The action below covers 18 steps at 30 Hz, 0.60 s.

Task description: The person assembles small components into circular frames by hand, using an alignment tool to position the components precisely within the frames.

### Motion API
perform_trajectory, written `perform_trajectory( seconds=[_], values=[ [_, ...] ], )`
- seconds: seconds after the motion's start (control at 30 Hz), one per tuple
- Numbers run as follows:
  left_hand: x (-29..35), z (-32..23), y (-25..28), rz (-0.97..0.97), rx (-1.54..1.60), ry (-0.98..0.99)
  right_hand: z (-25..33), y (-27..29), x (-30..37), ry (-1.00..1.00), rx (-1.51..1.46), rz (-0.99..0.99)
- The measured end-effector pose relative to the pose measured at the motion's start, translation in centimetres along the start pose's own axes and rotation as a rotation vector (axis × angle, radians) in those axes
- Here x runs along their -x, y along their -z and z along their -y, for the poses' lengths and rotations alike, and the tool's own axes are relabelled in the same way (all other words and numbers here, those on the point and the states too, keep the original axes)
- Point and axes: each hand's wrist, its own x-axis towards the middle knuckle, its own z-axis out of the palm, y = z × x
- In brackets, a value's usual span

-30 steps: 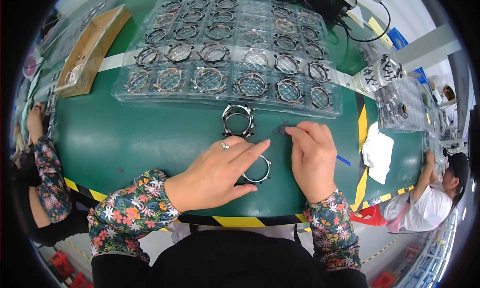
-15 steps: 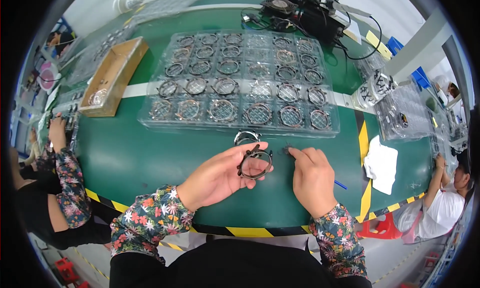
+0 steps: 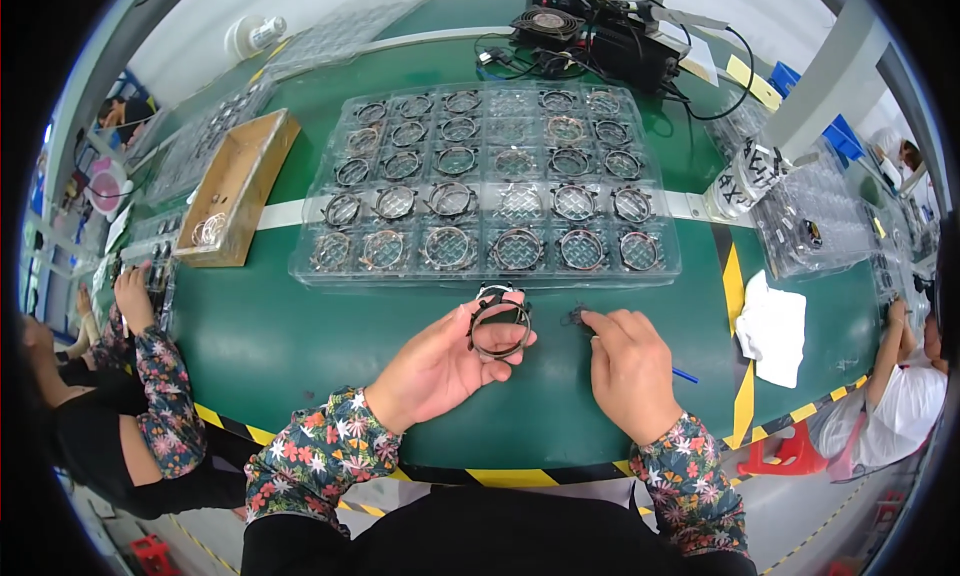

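Note:
Between the thumb and fingers of my left hand (image 3: 430,374) is a dark round watch case (image 3: 497,357), an open ring with small lugs, its opening turned toward me. Just behind it, a second, shinier watch case (image 3: 497,289) shows in part near the tray's front edge. My right hand (image 3: 635,374) rests over the green table to the right, fingers curled and closed. Its thumb and index fingertips meet at a little cluster of tiny dark pieces (image 3: 575,316); whether one is pinched is hidden. From beside that hand pokes a blue stick (image 3: 685,374).
A clear compartment tray (image 3: 485,279) of watch cases lies ahead. Left of it stands a wooden box (image 3: 262,191); a white cloth (image 3: 772,336), a white tub (image 3: 730,194) and stacked clear trays (image 3: 815,231) are right. Black cabled equipment (image 3: 630,51) sits behind. Co-workers sit at both sides.
The whole view has shifted a little, with the table lower in the picture. In my left hand the watch case has turned slightly. My right fingertips stay at the tiny dark pieces.

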Motion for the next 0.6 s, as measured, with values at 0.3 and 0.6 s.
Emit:
perform_trajectory(
  seconds=[0.3, 0.6],
  values=[
    [-1.2, -5.6, 1.4, -0.367, -1.044, -0.573, 0.1, 0.2, 0.5, 0.026, 0.016, 0.017],
    [-8.5, -7.4, 0.6, -0.31, -1.992, -0.709, -0.3, 0.5, 0.4, 0.049, 0.009, -0.011]
  ],
)
